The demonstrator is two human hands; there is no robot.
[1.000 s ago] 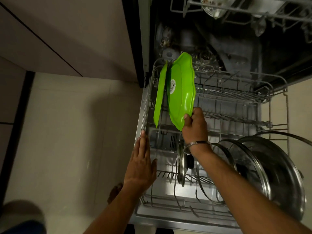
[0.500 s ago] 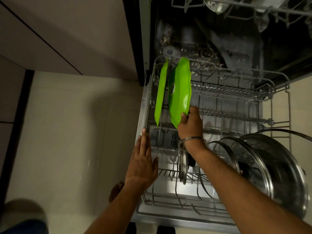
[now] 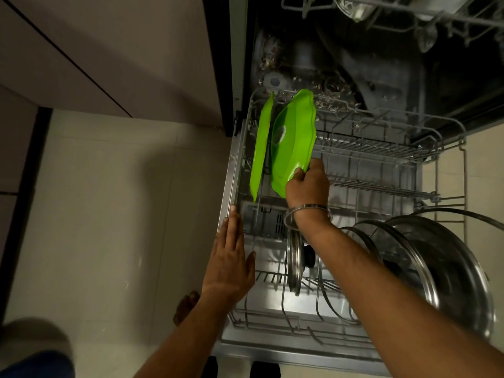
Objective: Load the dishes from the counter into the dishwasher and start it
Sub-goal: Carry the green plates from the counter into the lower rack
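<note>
Green plastic plate (image 3: 293, 143), on edge at the far left of the lower dishwasher rack (image 3: 381, 159), is pinched at its near rim by the right hand (image 3: 308, 184). A second green plate (image 3: 260, 148) stands just beside it. Left hand (image 3: 231, 263) rests flat, fingers straight, on the rack's left rail. Pot lids (image 3: 409, 257) stand nearer.
</note>
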